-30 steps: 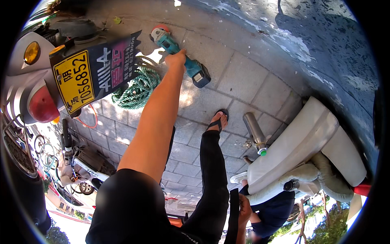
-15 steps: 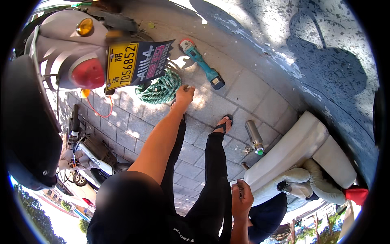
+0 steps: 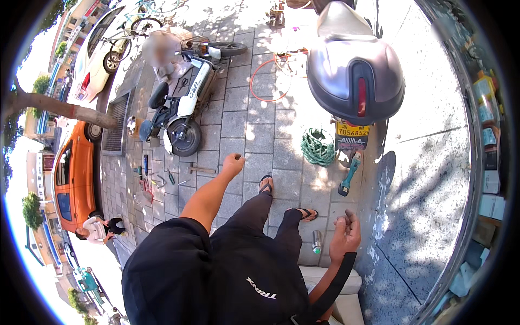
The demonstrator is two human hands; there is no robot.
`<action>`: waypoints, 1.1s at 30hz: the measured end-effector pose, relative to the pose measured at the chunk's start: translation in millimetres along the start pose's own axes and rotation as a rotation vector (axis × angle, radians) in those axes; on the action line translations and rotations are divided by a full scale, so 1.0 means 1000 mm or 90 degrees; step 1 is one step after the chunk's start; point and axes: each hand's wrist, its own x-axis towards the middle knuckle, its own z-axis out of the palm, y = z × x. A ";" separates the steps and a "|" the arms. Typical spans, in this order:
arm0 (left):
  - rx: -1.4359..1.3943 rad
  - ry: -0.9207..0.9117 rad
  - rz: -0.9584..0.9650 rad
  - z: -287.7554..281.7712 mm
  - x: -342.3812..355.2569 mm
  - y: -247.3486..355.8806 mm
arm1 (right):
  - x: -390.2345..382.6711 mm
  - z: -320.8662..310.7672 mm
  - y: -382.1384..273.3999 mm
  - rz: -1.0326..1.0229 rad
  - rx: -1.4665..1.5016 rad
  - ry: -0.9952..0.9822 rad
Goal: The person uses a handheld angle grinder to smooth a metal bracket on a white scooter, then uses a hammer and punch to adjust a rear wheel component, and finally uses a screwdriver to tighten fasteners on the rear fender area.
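My left hand (image 3: pixel 234 164) is out in front of me over the paving, its fingers curled closed; whatever they hold, if anything, is hidden. My right hand (image 3: pixel 345 235) is raised at my right side beside the low wall, with the fingers partly bent and apart and nothing visible in them. Nearest to it on the ground lie a teal cordless angle grinder (image 3: pixel 351 173) and a silver cylinder with a green end (image 3: pixel 317 242). A coil of green rope (image 3: pixel 318 147) rests farther ahead, beside the rear of a parked scooter (image 3: pixel 355 76). Neither hand touches these things.
A white electric bike (image 3: pixel 189 103) stands ahead left, with a person crouched (image 3: pixel 165 57) beside it. Hand tools and a hammer (image 3: pixel 201 169) lie on the paving. An orange car (image 3: pixel 76 173), a tree trunk (image 3: pixel 65 111) and another person (image 3: pixel 97 230) are at left. A pale cushioned seat (image 3: pixel 346 279) is behind right.
My view has turned left and risen away from the scooter, rope and grinder, which now appear farther right. My left hand has moved off from beside the rope. My right hand has come up.
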 end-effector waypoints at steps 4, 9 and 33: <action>-0.042 0.052 -0.012 -0.057 -0.040 -0.029 | -0.019 0.054 -0.056 -0.071 -0.041 -0.082; -0.145 0.066 -0.047 -0.112 -0.068 -0.078 | -0.108 0.122 -0.079 -0.010 0.000 -0.067; -0.519 0.584 -0.710 -0.162 -0.317 -0.399 | -0.178 0.664 -0.231 -0.747 -0.430 -1.061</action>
